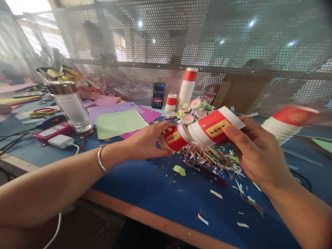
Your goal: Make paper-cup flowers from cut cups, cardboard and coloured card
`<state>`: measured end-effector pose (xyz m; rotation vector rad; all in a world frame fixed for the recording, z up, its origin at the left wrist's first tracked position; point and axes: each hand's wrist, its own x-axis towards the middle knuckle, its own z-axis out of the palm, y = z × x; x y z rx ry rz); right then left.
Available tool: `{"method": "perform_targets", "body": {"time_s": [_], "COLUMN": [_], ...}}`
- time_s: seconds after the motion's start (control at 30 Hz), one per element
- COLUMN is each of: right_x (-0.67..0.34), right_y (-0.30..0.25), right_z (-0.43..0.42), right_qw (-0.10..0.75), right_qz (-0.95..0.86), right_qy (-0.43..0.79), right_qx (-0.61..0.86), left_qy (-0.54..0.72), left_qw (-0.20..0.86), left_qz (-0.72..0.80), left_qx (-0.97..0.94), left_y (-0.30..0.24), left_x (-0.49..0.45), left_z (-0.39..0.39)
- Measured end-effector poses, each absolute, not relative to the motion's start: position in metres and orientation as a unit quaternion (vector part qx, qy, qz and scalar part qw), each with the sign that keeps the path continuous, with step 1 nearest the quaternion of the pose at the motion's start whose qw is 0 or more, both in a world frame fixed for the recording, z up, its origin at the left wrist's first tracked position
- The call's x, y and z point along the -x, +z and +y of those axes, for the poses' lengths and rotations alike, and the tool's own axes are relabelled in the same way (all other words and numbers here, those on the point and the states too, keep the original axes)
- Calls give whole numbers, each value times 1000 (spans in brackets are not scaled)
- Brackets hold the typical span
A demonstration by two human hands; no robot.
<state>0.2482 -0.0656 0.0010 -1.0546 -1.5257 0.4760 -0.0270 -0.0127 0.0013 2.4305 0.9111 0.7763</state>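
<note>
In my right hand (255,148) is a short stack of red and white paper cups (211,126), tilted, its rims pointing left. My left hand (151,140) has its fingers closed round another red and white paper cup (174,138), which meets the rim end of that stack. Both cups carry a yellow printed label. Whether the left cup is nested in the stack or only touching it, I cannot tell. Paper scraps (202,154) lie on the blue tabletop (166,193) below my hands.
Behind stand a tall cup stack (187,88), a small one (171,102) and several round decorated pieces (195,103). At right leans a blurred cup stack (287,121). Coloured paper (120,122), a glass tumbler (71,107) and a power strip (53,132) lie left. A perforated screen (160,41) closes the back.
</note>
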Motion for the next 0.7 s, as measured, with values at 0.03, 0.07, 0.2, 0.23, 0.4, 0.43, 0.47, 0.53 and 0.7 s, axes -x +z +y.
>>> {"method": "perform_targets", "body": {"time_s": [0.03,0.07,0.2,0.23,0.4,0.43,0.47,0.53,0.7], "right_x": [-248,-248,-245,-245,-245,-245,-245,-245,-245], "right_y": [1,1,2,2,2,2,2,2,5], "right_z": [-65,-65,-66,-66,-65,-65,-65,-64,-63], "right_qw": [588,600,609,609,608,609,606,592,558], "right_qz": [-638,-624,-612,-612,-607,-610,-613,-620,-645], "right_qy": [218,241,260,258,247,245,244,248,221], "right_qx": [446,438,432,435,447,445,444,450,473], "left_qy": [292,303,317,321,376,403,437,482,469], "left_qw": [219,227,337,340,248,228,211,153,102], "left_qz": [339,350,322,320,384,396,408,449,526], "left_qx": [-867,-857,-826,-824,-806,-793,-774,-737,-702], "left_y": [2,1,-6,-7,13,22,31,48,57], "left_x": [32,37,41,39,26,23,19,10,-19], "left_z": [-8,-3,7,8,33,45,60,94,178]}}
